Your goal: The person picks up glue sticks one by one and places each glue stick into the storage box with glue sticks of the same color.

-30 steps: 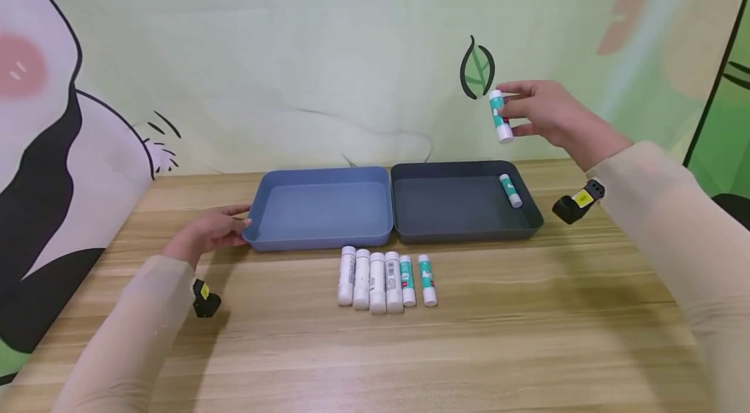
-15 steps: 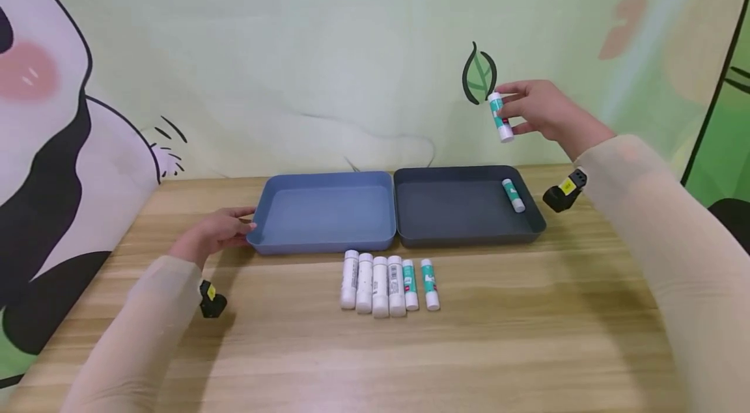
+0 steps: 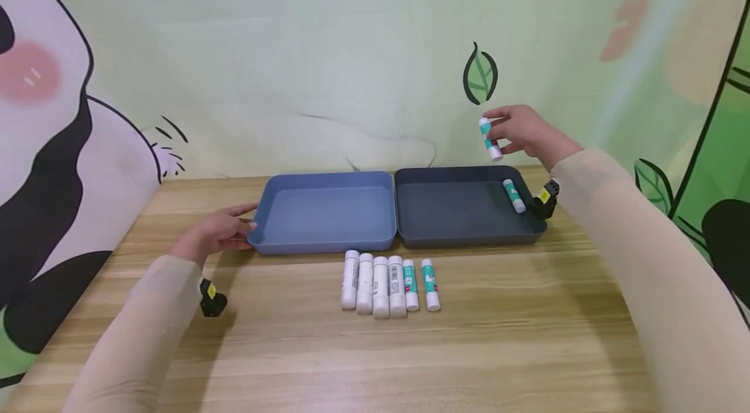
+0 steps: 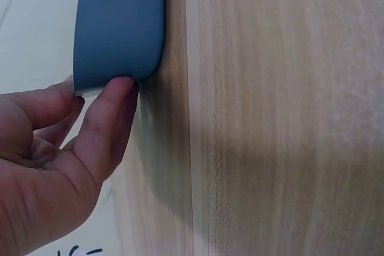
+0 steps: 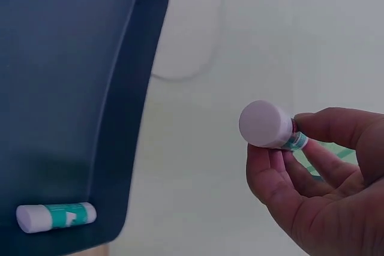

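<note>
My right hand (image 3: 524,129) pinches a glue stick (image 3: 489,139) with a teal label and white ends, raised above the back of the dark grey tray (image 3: 451,237). In the right wrist view one white end of this glue stick (image 5: 264,124) faces the camera between thumb and fingers. A second teal glue stick (image 3: 513,196) lies inside the dark tray near its right wall. At the left end of the blue tray (image 3: 322,247), my left hand (image 3: 219,230) touches the tray's wall with extended fingers. The left wrist view has the fingertips (image 4: 123,82) against that wall.
In front of the trays, several larger white glue sticks (image 3: 381,287) lie side by side with a teal glue stick (image 3: 411,285), another teal glue stick (image 3: 430,285) slightly apart. Both trays stand side by side on the wooden table (image 3: 293,361), before a printed backdrop (image 3: 234,74).
Over the last half second my right hand has come lower and slightly left with the glue stick. My left hand stays at the blue tray. The head view shifted slightly earlier.
</note>
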A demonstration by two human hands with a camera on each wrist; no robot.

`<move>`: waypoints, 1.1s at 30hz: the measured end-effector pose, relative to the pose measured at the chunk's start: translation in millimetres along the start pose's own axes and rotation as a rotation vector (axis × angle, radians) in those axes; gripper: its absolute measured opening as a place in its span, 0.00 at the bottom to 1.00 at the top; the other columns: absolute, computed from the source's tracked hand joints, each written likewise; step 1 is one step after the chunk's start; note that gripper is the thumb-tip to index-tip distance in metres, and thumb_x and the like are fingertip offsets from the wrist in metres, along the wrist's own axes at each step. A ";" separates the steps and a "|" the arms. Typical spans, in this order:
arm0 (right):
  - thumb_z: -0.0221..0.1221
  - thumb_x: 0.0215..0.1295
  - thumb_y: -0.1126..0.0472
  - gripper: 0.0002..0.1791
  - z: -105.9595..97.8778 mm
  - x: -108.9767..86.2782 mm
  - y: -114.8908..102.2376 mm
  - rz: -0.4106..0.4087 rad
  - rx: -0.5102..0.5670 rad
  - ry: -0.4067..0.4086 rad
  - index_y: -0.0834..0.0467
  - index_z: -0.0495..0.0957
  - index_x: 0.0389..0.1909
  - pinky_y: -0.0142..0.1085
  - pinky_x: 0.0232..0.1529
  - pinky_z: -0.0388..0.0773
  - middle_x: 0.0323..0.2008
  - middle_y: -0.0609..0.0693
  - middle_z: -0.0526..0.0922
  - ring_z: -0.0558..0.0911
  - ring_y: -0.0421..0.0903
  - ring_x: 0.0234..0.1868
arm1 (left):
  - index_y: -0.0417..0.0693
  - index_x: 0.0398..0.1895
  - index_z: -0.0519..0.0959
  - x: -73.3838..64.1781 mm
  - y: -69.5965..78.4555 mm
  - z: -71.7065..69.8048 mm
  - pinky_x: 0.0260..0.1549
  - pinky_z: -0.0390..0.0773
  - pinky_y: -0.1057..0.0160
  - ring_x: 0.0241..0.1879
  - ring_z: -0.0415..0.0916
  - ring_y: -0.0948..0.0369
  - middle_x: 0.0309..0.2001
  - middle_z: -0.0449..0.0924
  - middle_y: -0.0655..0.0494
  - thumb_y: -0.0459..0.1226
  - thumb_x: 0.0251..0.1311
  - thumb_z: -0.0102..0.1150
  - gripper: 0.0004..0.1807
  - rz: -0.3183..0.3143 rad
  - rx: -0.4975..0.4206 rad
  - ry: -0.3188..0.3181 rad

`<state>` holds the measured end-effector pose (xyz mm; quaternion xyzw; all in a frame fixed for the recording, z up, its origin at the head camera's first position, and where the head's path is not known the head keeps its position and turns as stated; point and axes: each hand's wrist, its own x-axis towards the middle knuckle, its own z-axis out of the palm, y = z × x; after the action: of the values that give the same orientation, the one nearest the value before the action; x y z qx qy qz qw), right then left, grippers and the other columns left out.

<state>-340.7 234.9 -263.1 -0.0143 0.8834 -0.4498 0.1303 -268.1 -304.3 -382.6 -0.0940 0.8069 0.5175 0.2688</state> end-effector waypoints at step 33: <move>0.52 0.68 0.71 0.33 27.7 22.5 54.8 0.231 0.011 -0.036 0.71 0.60 0.74 0.48 0.55 0.82 0.58 0.64 0.70 0.75 0.51 0.46 | 0.41 0.82 0.41 -7.4 -5.7 0.2 0.43 0.85 0.71 0.38 0.77 0.72 0.78 0.51 0.32 0.32 0.78 0.45 0.37 0.005 -0.063 -0.011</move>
<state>-350.7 242.4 -327.3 0.0801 0.8742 -0.4363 0.1973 -259.4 -307.6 -383.3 -0.0975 0.7890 0.5438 0.2689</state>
